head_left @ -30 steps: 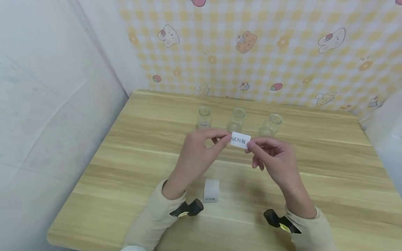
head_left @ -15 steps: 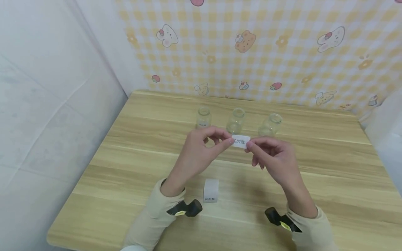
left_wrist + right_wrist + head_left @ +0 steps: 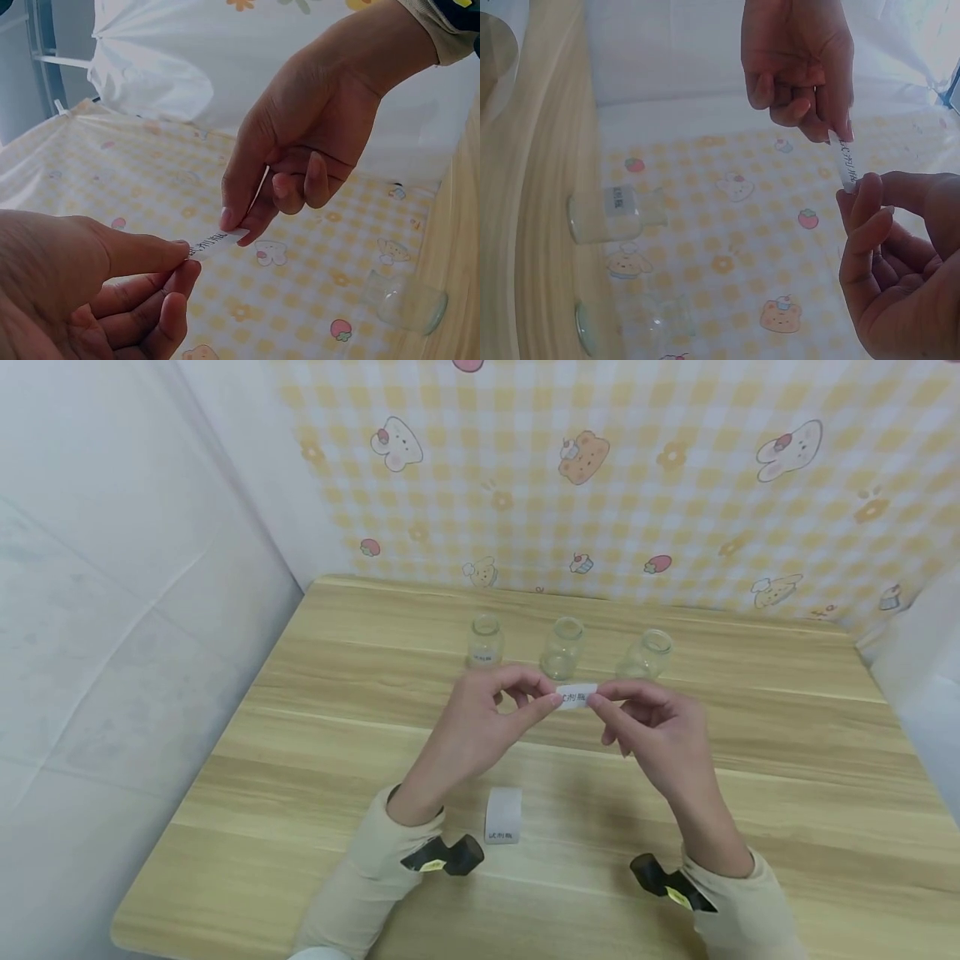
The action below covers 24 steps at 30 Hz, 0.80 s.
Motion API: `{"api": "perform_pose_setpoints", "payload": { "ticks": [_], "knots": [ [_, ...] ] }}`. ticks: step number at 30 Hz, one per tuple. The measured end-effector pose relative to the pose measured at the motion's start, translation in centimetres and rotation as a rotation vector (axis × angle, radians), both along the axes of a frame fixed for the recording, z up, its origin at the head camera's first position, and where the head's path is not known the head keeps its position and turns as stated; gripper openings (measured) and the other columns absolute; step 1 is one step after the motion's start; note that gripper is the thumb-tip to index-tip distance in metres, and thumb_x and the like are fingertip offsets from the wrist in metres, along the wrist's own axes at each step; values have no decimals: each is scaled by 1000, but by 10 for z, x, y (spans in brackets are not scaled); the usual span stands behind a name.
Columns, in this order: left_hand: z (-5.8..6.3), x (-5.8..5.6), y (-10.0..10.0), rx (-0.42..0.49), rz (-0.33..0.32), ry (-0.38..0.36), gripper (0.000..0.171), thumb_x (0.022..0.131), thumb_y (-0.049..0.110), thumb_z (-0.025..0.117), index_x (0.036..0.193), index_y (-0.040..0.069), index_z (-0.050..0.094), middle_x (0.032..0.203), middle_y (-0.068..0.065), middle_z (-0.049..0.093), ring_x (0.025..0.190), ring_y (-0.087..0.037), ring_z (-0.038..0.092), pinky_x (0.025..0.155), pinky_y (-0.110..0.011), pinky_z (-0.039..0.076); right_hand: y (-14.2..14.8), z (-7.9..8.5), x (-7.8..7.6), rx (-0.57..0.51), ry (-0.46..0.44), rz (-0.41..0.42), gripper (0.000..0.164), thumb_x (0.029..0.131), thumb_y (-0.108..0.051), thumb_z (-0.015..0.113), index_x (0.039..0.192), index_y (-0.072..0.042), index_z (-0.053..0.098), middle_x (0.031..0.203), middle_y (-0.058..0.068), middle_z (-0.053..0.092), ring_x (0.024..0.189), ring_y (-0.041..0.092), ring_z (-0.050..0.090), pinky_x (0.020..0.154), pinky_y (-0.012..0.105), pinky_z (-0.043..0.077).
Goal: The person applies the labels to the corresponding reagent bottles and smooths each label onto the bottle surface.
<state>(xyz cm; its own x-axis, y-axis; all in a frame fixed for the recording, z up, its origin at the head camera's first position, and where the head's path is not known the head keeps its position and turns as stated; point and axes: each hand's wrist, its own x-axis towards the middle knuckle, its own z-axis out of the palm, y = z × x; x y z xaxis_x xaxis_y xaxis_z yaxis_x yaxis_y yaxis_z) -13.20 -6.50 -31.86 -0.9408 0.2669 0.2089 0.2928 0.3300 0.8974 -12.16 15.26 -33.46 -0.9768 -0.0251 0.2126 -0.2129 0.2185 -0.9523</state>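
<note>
A small white label (image 3: 575,697) with black printed characters is stretched between both hands above the table. My left hand (image 3: 491,714) pinches its left end between thumb and forefinger; my right hand (image 3: 660,727) pinches the right end the same way. In the left wrist view the label (image 3: 214,244) bows slightly between the fingertips. Behind the hands stand three clear glass bottles: the left bottle (image 3: 486,642) bears a similar label, while the middle bottle (image 3: 562,652) and the right bottle (image 3: 651,653) show none. The hands partly cover the left and right bottles' lower parts.
A strip of white label paper (image 3: 503,816), printed with characters near its front end, lies on the wooden table (image 3: 337,693) between the forearms. A yellow checked cloth (image 3: 525,485) with cartoon prints hangs behind the table's back edge. White sheeting (image 3: 135,610) flanks the left side.
The label has tilted from sloping down to the right to nearly level, and its face appears narrower. Both hands keep their pinch with only slight movement. The bottles and paper strip stay put.
</note>
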Motion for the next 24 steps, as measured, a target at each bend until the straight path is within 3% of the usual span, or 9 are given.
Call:
{"api": "perform_pose_setpoints", "payload": {
  "ticks": [4,8,16,20,24],
  "knots": [
    [-8,-9,2,-42,13,-33,8,96,25,77,97,18,77,87,9,70,82,-12,60,63,-29,38,3,-2,-4,48,-15,-1,13,94,-10,78,101,1,76,63,2,66,49,16,54,45,23,42],
    [-24,-24,4,-45,23,-45,10,94,25,79,97,15,77,87,6,71,82,-13,60,68,-30,43,5,-10,-13,106,-75,8,18,93,-18,80,101,-2,77,65,0,66,51,15,54,45,24,39],
    [-55,-55,11,-25,16,-46,15,92,17,81,102,7,77,89,0,78,79,-14,64,68,-25,48,13,-40,-47,142,-156,54,26,93,-25,80,102,-1,77,72,-5,70,59,15,64,49,23,44],
    [-70,-67,13,-52,26,-59,10,92,17,81,96,7,79,88,-1,77,78,-14,64,67,-25,49,15,-61,-65,148,-177,75,27,94,-25,80,105,0,76,81,3,75,63,24,69,53,25,49],
    [-90,-80,19,-64,45,-94,9,92,18,81,93,9,79,88,0,77,78,-14,64,67,-25,49,18,-78,-81,162,-194,78,29,94,-26,79,107,0,76,96,13,76,69,24,71,57,30,54]
  ]
}}
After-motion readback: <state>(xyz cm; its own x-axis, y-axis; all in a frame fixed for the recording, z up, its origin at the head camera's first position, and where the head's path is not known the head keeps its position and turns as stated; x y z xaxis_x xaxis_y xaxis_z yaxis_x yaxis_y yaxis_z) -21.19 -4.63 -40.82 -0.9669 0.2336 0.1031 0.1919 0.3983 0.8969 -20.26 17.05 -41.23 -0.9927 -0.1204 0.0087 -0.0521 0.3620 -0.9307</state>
